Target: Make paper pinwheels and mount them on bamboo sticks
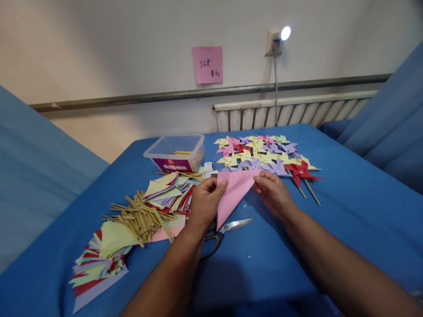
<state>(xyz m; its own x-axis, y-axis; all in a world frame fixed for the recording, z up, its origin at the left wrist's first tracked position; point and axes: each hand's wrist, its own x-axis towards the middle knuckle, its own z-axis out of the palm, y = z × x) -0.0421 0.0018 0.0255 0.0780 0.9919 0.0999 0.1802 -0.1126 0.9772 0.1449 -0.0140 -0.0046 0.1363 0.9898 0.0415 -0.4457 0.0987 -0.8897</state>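
A pink paper sheet [234, 192], folded into a triangle, is held up over the blue table [346, 211] between both hands. My left hand [205, 203] pinches its left corner with thumb and fingers closed. My right hand [272, 193] pinches its right corner at the top edge. The triangle's point hangs down toward a pair of scissors [222, 231] lying on the cloth just below my left wrist.
Finished paper pinwheels [264, 155] on sticks lie behind the hands. Left of the hands are stacks of coloured paper squares [168, 192], a pile of wooden sticks [142, 215] and more paper [99, 259]. A clear plastic box [176, 153] stands at the back.
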